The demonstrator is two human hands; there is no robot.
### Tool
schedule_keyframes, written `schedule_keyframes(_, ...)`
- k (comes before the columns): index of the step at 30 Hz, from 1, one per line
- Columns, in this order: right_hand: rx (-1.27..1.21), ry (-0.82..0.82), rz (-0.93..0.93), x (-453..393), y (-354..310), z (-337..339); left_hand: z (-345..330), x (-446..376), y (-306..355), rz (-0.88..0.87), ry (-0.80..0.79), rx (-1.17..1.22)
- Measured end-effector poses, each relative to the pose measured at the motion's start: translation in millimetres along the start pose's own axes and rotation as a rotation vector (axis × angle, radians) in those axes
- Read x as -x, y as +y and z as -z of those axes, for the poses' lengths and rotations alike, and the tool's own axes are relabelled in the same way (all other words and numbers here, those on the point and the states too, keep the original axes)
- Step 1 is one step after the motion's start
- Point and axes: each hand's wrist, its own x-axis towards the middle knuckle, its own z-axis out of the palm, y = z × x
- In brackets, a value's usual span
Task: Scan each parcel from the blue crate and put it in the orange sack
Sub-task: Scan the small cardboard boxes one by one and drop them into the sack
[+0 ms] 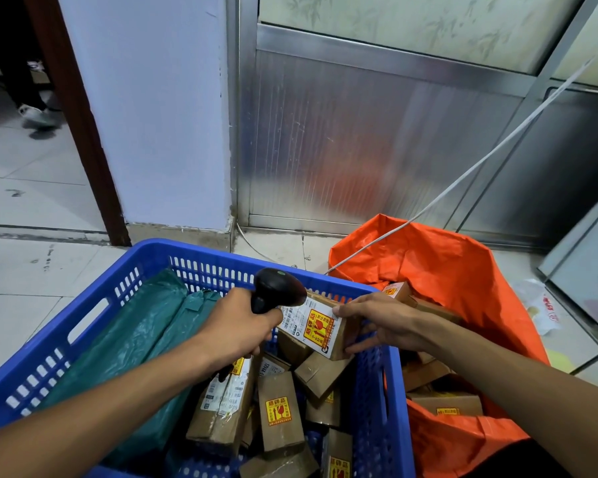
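Note:
My left hand (237,324) grips a black handheld scanner (277,289), its head aimed at the label of a small brown parcel (320,327). My right hand (382,322) holds that parcel by its right end, above the right side of the blue crate (145,270). The parcel carries a white shipping label and a yellow-and-red fragile sticker. Several more brown parcels (280,414) lie in the crate beside green plastic mailers (142,343). The orange sack (463,277) stands open just right of the crate with several parcels (442,405) inside.
A white cable (463,177) runs diagonally from the upper right down past the sack's rim. A metal-panelled partition (359,132) and a white pillar (159,115) stand behind. A leaning panel (587,263) and crumpled plastic (539,305) are at the right. A person's shoes (37,113) show at far left.

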Motion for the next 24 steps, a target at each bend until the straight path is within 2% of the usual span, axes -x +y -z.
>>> schedule_keyframes(24,-0.022,-0.001,-0.011,-4.2,1.3,1.2,0.1,-0.3,-4.0,0.004,-0.008,0.011)
